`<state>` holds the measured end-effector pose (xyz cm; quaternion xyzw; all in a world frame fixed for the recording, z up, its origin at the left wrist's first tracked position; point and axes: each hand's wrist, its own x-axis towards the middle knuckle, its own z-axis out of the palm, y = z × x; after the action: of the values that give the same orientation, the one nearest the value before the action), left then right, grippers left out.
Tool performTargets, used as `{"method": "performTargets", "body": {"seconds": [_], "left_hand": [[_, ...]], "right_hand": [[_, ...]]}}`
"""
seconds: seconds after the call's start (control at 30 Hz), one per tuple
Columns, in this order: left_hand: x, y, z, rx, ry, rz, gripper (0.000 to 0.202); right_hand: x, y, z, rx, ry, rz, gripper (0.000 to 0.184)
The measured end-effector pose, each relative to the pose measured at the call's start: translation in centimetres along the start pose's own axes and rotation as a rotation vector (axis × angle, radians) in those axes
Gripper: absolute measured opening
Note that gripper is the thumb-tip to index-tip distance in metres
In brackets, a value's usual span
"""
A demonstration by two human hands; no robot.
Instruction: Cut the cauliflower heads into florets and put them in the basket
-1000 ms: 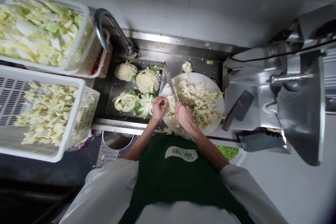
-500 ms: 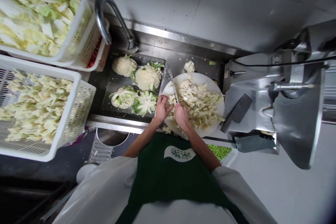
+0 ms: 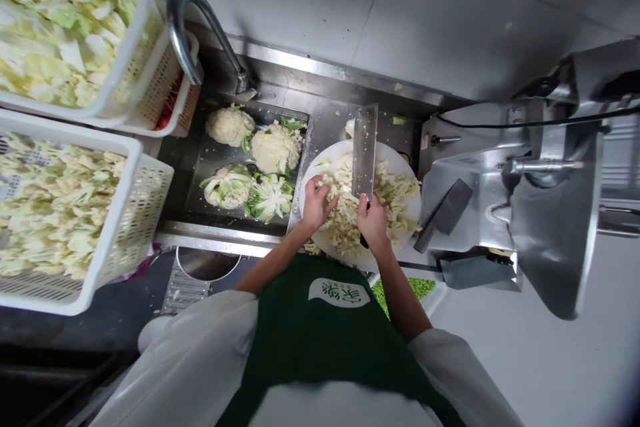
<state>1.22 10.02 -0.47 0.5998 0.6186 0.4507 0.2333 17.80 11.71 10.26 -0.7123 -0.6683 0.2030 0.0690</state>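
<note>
My right hand (image 3: 373,219) grips a cleaver (image 3: 365,153) by its dark handle. Its broad blade is turned flat side up and points away from me over the cut cauliflower (image 3: 393,190). My left hand (image 3: 317,204) is at the left side of the heap, fingers curved and apart close to some florets; whether they touch any is unclear. The pieces lie on a round white cutting board (image 3: 320,163). Behind the blade, a pale cauliflower chunk (image 3: 349,127) is partly hidden. Left of the board, whole cauliflower heads (image 3: 276,147) sit in the sink (image 3: 197,180).
A curved faucet (image 3: 205,20) rises behind the sink. White baskets (image 3: 131,177) of cut cauliflower and leafy cabbage stand at left. Another cleaver (image 3: 453,207) lies right of the board by a metal machine (image 3: 550,207). Chopped greens (image 3: 407,292) are below the counter edge.
The cleaver has moved right, away from my left hand, and its blade has turned from edge-down to flat. My left hand's fingers have spread apart slightly. The whole view has shifted a little.
</note>
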Motion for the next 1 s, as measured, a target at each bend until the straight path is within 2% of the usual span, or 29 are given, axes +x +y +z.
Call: {"method": "performTargets", "body": {"seconds": [0.17,0.37,0.53,0.67,0.77,0.83,0.93,1.0], "left_hand": [[0.1,-1.2,-0.6,-0.024,0.006,0.035,0.016],[-1.3,-1.3,0.0,-0.145,0.140,0.006,0.015],[-0.8,-1.4,0.6,-0.134,0.132,-0.027,0.019],[0.0,-2.1,0.5,-0.022,0.223,-0.046,0.019],[0.1,-2.2,0.4,0.031,0.150,-0.053,0.017],[-0.1,-2.0,0.5,0.028,0.083,-0.070,0.022],[-0.5,-1.5,0.7,0.023,0.098,-0.084,0.033],[-0.9,-1.2,0.8,-0.032,0.112,-0.046,0.028]], "right_hand": [[-0.1,0.1,-0.1,-0.038,-0.063,-0.054,0.039],[0.5,-1.5,0.7,-0.060,-0.154,-0.163,0.041],[1.3,-1.8,1.1,-0.085,-0.141,-0.176,0.041],[1.7,-1.4,0.9,-0.072,-0.091,-0.143,0.040],[1.8,-1.0,0.9,-0.051,-0.071,-0.112,0.041],[1.6,-0.8,0.9,-0.038,-0.073,-0.095,0.042],[1.3,-0.4,0.8,-0.027,-0.065,-0.081,0.041],[1.0,-0.3,0.7,-0.031,-0.059,-0.083,0.041]]}}
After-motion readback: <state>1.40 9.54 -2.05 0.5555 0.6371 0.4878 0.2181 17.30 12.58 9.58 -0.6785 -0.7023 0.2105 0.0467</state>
